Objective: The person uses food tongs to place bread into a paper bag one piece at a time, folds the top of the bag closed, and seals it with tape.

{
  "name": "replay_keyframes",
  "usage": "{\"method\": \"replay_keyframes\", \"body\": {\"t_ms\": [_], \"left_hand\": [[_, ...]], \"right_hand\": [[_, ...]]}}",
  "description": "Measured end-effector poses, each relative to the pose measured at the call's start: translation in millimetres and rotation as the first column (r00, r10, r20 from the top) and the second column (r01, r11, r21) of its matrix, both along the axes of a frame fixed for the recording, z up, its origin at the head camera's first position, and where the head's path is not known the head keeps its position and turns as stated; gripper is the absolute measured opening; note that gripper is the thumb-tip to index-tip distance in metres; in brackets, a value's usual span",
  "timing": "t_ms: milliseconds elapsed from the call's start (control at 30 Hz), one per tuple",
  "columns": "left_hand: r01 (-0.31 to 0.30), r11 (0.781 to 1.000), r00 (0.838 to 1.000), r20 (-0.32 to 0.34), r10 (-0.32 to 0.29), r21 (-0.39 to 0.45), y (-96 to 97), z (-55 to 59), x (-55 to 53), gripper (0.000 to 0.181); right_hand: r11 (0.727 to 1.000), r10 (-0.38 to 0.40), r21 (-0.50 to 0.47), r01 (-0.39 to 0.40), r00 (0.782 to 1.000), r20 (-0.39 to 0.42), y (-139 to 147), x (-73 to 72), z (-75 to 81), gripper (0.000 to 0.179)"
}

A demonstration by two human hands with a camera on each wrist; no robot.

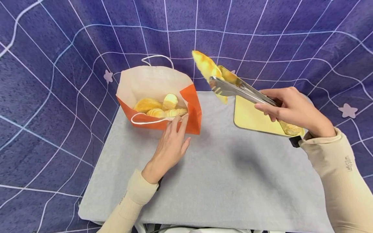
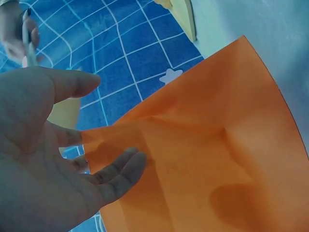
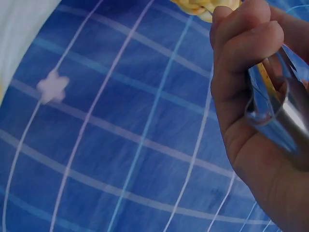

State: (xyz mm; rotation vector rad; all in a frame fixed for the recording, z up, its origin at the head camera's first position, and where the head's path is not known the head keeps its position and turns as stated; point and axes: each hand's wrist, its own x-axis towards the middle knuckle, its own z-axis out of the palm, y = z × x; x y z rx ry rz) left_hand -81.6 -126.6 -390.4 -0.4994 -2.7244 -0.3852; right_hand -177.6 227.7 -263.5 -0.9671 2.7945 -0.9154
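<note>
My right hand [image 1: 295, 110] is gripping a pair of metal tongs [image 1: 244, 94], its thumb and fingers clamping around the two arms, and the tips of the tongs are pinching a golden croissant [image 1: 202, 64], which is hanging in the air on a slant, between the bag and the tray and above the table [image 1: 218, 181]. My left hand [image 1: 169, 147] is resting at the front rim of an orange paper bag [image 1: 194, 111], near its right corner; the fingers are lying fairly straight and loose, some reaching behind the paper edge and others touching the outer wall, while the thumb is standing apart from them. The bag is sitting upright with its mouth gaping, and inside it a smooth golden bun [image 1: 147, 105], a smaller pale roll [image 1: 170, 101] and two ridged pieces of bread [image 1: 175, 112] are lying close together. A white cord handle [image 1: 147, 122] is drooping over the front, near my fingertips. Over to my right, a yellow tray [image 1: 250, 115] is lying flat beneath the tongs, and another piece of bread [image 1: 291, 129] is resting at its right end, partly hidden behind my right hand
</note>
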Motion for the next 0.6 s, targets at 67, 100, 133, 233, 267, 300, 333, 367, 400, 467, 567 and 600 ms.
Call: {"method": "replay_keyframes", "body": {"t_ms": [67, 100, 133, 233, 267, 300, 333, 367, 400, 467, 567, 600], "left_hand": [[-0.005, 1.0, 1.0, -0.001, 0.005, -0.007, -1.5, -0.6, 0.1, 0.082], [-0.007, 1.0, 1.0, -0.001, 0.007, -0.008, -2.0, -0.8, 0.1, 0.082], [-0.009, 1.0, 1.0, -0.004, 0.009, -0.01, -2.6, -1.2, 0.1, 0.082], [-0.014, 1.0, 1.0, -0.006, 0.014, -0.013, -3.3, -2.3, 0.4, 0.081], [-0.014, 1.0, 1.0, -0.006, 0.014, -0.014, -3.4, -2.8, 0.6, 0.081], [-0.015, 1.0, 1.0, -0.005, 0.015, -0.016, -3.2, -3.2, 0.8, 0.081], [-0.015, 1.0, 1.0, -0.005, 0.015, -0.019, -3.1, -3.8, 1.1, 0.081], [-0.015, 1.0, 1.0, -0.003, 0.015, -0.02, -3.0, -4.3, 1.4, 0.081], [-0.015, 1.0, 1.0, -0.004, 0.015, -0.021, -2.9, -4.9, 1.7, 0.081], [-0.015, 1.0, 1.0, -0.001, 0.015, -0.024, -2.8, -5.4, 2.0, 0.082], [-0.015, 1.0, 1.0, 0.004, 0.015, -0.025, -2.6, -4.9, 2.0, 0.082], [-0.014, 1.0, 1.0, 0.005, 0.014, -0.026, -2.6, -4.5, 1.9, 0.082]], "right_hand": [[0.998, 0.051, -0.043, -0.051, 0.999, 0.012, -14.4, 0.6, 7.3, 0.009], [0.995, 0.079, -0.064, -0.078, 0.997, 0.016, -21.7, 0.1, 10.0, 0.01], [0.991, 0.109, -0.08, -0.108, 0.994, 0.016, -29.1, -1.0, 12.1, 0.009], [0.979, 0.176, -0.109, -0.173, 0.984, 0.015, -50.9, -6.6, 15.0, 0.006], [0.976, 0.189, -0.11, -0.187, 0.982, 0.012, -57.8, -9.0, 15.1, 0.005], [0.974, 0.201, -0.109, -0.198, 0.98, 0.01, -64.5, -11.4, 14.8, 0.004], [0.972, 0.209, -0.111, -0.207, 0.978, 0.01, -71.1, -13.9, 14.4, 0.003], [0.97, 0.218, -0.116, -0.215, 0.976, 0.013, -77.5, -16.3, 13.8, 0.003], [0.967, 0.229, -0.121, -0.225, 0.973, 0.013, -83.9, -18.8, 13.4, 0.003], [0.959, 0.253, -0.131, -0.25, 0.967, 0.009, -96.1, -23.3, 12.8, 0.005], [0.942, 0.3, -0.154, -0.297, 0.954, -0.001, -113.0, -29.0, 12.7, 0.009], [0.938, 0.313, -0.153, -0.311, 0.95, -0.007, -118.3, -30.5, 12.9, 0.011]]}}
